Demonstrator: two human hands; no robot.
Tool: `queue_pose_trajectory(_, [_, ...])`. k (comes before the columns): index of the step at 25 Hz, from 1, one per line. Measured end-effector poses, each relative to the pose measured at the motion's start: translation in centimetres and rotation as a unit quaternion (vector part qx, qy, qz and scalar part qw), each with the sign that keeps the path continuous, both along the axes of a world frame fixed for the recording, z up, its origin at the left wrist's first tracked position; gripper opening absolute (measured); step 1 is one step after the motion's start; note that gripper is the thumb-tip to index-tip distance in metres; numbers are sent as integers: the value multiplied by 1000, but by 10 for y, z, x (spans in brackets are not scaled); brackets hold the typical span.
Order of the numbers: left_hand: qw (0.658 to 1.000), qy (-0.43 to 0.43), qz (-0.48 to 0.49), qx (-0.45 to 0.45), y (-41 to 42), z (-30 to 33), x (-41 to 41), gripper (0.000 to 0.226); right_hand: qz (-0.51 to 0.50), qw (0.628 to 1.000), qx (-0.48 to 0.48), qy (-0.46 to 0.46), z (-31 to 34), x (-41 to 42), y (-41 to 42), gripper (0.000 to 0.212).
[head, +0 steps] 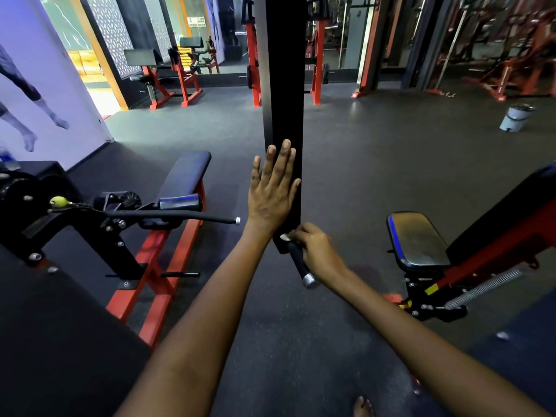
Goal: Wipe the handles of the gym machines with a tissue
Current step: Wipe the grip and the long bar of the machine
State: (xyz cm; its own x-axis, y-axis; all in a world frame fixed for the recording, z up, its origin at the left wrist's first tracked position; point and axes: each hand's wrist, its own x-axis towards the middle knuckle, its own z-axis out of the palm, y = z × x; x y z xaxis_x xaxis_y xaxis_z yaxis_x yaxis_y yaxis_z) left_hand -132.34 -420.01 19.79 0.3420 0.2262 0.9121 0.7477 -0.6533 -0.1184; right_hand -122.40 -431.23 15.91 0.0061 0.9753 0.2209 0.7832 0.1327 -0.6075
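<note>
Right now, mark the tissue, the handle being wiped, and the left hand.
tissue (285, 236), head view, on the white bit showing at the right hand's fingertips.
handle (298, 261), head view, on the black grip above its metal end cap.
left hand (272, 194), head view, on the back of the hand.

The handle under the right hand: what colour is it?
The handle is black with a silver end cap, seen in the head view.

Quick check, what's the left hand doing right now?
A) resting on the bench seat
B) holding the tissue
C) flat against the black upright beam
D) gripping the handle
C: the left hand lies with straight fingers flat on the black upright beam, while the right hand works the tissue at the top of the handle.
</note>
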Motion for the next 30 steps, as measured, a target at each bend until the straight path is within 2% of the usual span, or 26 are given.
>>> queue_pose_trajectory(2, [1000, -6, -7, -2, 0, 1, -1, 78, -9, 999, 46, 21, -16, 6, -25, 24])
queue_pose_trajectory(3, [1000, -8, -9, -2, 0, 2, -1, 78, -35, 995, 66, 62, -25, 15, -41, 20])
queue_pose_trajectory(5, [1000, -8, -1, 5, 0, -1, -1, 78, -105, 979, 41, 173, -36, 28, -58, 23])
queue_pose_trajectory(7, [1000, -12, -2, 2, 0, -1, 1, 78, -155, 946, 6, 285, -38, 29, -39, 26])
queue_pose_trajectory(9, [1000, -15, -6, -4, -1, 0, 3, 78, -155, 906, -13, 394, -30, 16, -6, 18])
queue_pose_trajectory(13, [1000, -23, -6, -7, -1, -1, 1, 78, -176, 851, -52, 491, -43, 4, -14, 21])
queue_pose_trajectory(14, [1000, -25, -7, -7, -1, -2, 0, 78, -167, 824, -96, 534, -48, 6, -30, 21])
queue_pose_trajectory(16, [1000, -28, -9, -5, 0, -5, -2, 77, -109, 738, -202, 634, -52, 5, -47, 20])
queue_pose_trajectory(17, [1000, -28, -9, -3, 0, -5, -1, 77, -86, 710, -231, 659, -56, 4, -41, 19])
queue_pose_trajectory(21, [1000, -12, 11, 4, -2, -2, -1, 78, -97, 638, -250, 722, -34, -10, -8, 12])
queue_pose_trajectory(23, [1000, -5, 25, 5, -2, -2, -2, 78, -74, 552, -235, 797, -31, -13, -17, 20])
queue_pose_trajectory(24, [1000, -6, 27, 1, -2, -3, -2, 77, -59, 522, -220, 822, -35, -11, -26, 26])
queue_pose_trajectory(25, [1000, -10, 28, -2, -2, -4, -2, 77, -59, 522, -221, 822, -45, -4, -33, 29])
queue_pose_trajectory(28, [999, -1, 40, -7, -3, -6, 1, 73, -60, 573, -242, 781, -69, 23, -45, 35])
queue_pose_trajectory(30, [999, -2, 49, -23, -8, -5, 7, 72, -54, 636, -258, 725, -69, 42, -40, 31])
